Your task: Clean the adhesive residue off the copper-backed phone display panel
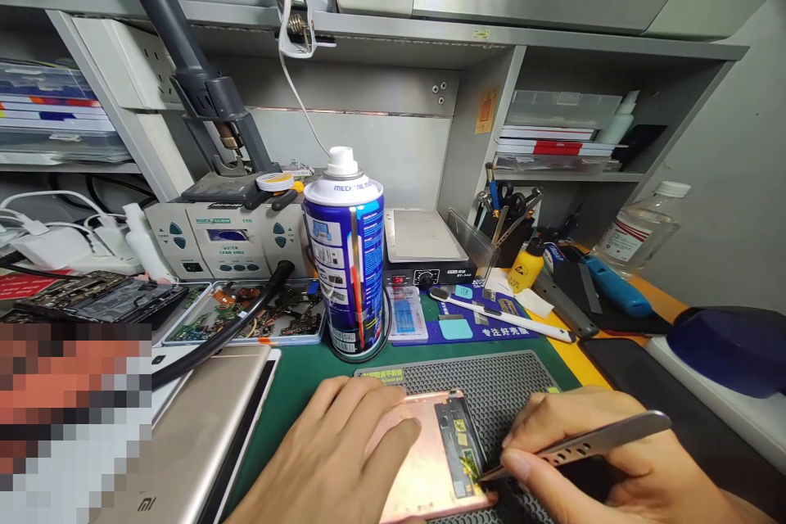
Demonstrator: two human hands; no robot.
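A thin copper-coloured panel (417, 458) with a dark strip of small electronic parts (455, 446) along its right side lies on a grey textured pad (503, 377). My left hand (347, 446) rests over the panel's left part, its fingers curled round it and the thumb lying on its surface. Metal tweezers (589, 440) are pinched between the thumb and fingers of my right hand (589, 458). Their tip touches the strip's lower right, beside a small yellow-green flex piece (470, 467).
A blue spray can (347, 270) stands behind the pad. Left are a gold phone-like device (196, 426) and a tray of circuit parts (246, 336). Behind stand a soldering station (227, 237) and a small heating plate (423, 237). A white brush (509, 317) lies behind the pad.
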